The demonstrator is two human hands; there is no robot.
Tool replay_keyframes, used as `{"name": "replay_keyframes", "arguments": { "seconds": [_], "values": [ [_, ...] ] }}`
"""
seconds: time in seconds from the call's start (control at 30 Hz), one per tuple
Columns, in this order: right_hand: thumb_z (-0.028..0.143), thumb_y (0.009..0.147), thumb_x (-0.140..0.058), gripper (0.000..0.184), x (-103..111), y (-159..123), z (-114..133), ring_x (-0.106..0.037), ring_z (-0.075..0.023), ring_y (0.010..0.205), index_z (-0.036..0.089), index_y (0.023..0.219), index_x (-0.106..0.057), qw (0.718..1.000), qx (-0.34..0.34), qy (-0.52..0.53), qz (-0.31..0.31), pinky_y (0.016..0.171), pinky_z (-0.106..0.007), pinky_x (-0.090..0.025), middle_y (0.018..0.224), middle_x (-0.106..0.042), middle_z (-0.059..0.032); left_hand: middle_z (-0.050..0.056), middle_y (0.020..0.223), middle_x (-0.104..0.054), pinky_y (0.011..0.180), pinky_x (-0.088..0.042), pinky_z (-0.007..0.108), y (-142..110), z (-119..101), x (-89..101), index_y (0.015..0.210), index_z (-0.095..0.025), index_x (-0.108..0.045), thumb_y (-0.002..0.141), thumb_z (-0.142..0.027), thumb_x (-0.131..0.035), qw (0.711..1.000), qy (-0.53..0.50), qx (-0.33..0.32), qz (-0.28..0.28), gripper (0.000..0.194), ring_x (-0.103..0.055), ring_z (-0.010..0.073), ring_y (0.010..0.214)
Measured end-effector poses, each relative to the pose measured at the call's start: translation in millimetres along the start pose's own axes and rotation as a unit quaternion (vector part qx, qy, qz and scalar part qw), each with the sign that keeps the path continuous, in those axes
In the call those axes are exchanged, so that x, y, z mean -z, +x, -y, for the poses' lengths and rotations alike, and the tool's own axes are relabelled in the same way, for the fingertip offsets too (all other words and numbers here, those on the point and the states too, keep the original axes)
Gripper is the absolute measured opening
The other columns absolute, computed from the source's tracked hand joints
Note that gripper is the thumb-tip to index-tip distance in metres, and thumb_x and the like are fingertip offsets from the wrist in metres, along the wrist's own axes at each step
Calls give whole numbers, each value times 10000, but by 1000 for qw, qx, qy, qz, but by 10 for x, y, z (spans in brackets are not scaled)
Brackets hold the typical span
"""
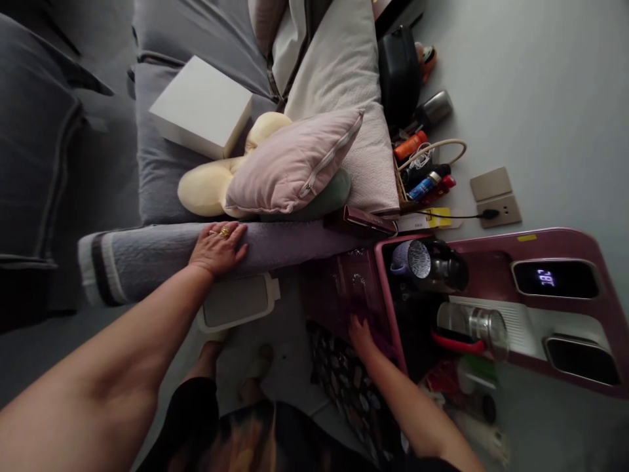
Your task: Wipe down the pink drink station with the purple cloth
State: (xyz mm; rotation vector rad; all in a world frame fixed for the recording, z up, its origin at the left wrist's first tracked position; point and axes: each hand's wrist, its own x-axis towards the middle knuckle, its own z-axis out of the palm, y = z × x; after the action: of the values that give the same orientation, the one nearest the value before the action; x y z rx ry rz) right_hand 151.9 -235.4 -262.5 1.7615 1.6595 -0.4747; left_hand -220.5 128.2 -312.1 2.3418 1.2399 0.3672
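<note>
My left hand (219, 248) lies flat with fingers stretched out on the grey edge of a sofa (162, 252), a ring on one finger. A pink cushion (295, 164) and a cream plush toy (211, 183) rest just beyond it. My right hand (362, 331) reaches down to the dark maroon front of a cabinet (344, 288), beside a patterned dark cloth (344, 380). Its fingers curl against the cabinet, and I cannot make out whether they hold anything.
A white box (201, 105) sits on the sofa. A maroon tea machine (540, 295) holds a kettle (432, 262) and a steel cup (476, 324). Bottles and a cable (427, 170) crowd a small basket. A white scale (240, 301) lies on the floor.
</note>
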Motion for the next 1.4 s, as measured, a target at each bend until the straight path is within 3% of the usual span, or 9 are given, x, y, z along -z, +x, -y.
{"name": "replay_keyframes", "arguments": {
  "seconds": [0.13,0.23,0.33,0.43,0.6,0.77,0.97,1.17,1.4],
  "values": [
    [16,730,-526,529,-329,-723,83,-733,-292,1285,248,1059,-870,999,38,-13,24,1015,-398,-614,1308,-802,-140,245,1741,-324,1315,-54,615,-243,-14,-8,1605,-19,-414,1047,-383,-607,1000,30,-9,4,694,-248,420,1633],
    [13,737,-523,524,-272,-725,-28,-727,-294,1296,240,1060,-866,998,53,-13,10,1054,-419,-602,1317,-800,-134,286,1796,-167,1306,3,659,-370,67,14,1616,-35,-413,867,-369,-824,995,49,-53,69,917,-134,482,1661],
    [-5,843,-432,592,68,-295,-226,-581,-356,1473,113,1311,-776,999,37,-15,-37,1190,-600,-485,1528,-650,-216,290,1796,-161,1291,7,687,-390,180,22,1583,-19,-452,794,-328,-836,990,33,-86,104,930,-123,504,1655],
    [19,990,-246,675,543,388,-380,-232,-394,1672,30,1627,-469,993,-6,-20,-120,1279,-706,-270,1770,-259,-255,287,1781,-187,1268,-7,716,-364,249,-6,1534,30,-478,875,-424,-711,992,-22,-103,76,833,-127,522,1640],
    [89,1030,-280,649,939,1414,-393,-247,-384,1670,102,1649,-475,977,-54,9,-206,1290,-685,-292,1769,-313,-209,226,1789,-194,1279,-21,675,-357,250,-52,1537,3,-487,921,-621,-508,993,-45,-80,76,877,-108,468,1646],
    [63,1012,-272,658,467,1549,-272,-262,-391,1665,17,1652,-421,989,-39,27,-139,1281,-705,-281,1762,-253,-284,190,1804,-177,1291,-2,659,-357,237,-71,1559,-34,-481,890,-664,-523,993,-53,-61,82,920,-106,435,1650],
    [48,922,-470,470,-321,700,37,-645,-286,1408,125,1244,-804,998,32,47,4,1176,-496,-502,1434,-727,-193,208,1767,-247,1289,-27,675,-344,240,-80,1533,-23,-494,931,-678,-510,994,-43,-81,62,890,-166,451,1624],
    [56,839,-575,400,-769,62,220,-745,-295,1260,245,1019,-879,996,42,40,70,1105,-462,-563,1224,-836,-102,215,1771,-237,1294,-41,684,-357,288,-116,1540,-40,-487,1001,-622,-509,992,-27,-124,26,793,-183,462,1628],
    [6,940,-425,575,-493,1238,18,-464,-303,1574,66,1450,-683,999,33,16,5,1282,-573,-365,1637,-523,-247,250,1793,-200,1300,-66,659,-365,243,-78,1578,-19,-455,931,-524,-622,990,67,-102,77,838,-157,476,1645]
  ]
}}
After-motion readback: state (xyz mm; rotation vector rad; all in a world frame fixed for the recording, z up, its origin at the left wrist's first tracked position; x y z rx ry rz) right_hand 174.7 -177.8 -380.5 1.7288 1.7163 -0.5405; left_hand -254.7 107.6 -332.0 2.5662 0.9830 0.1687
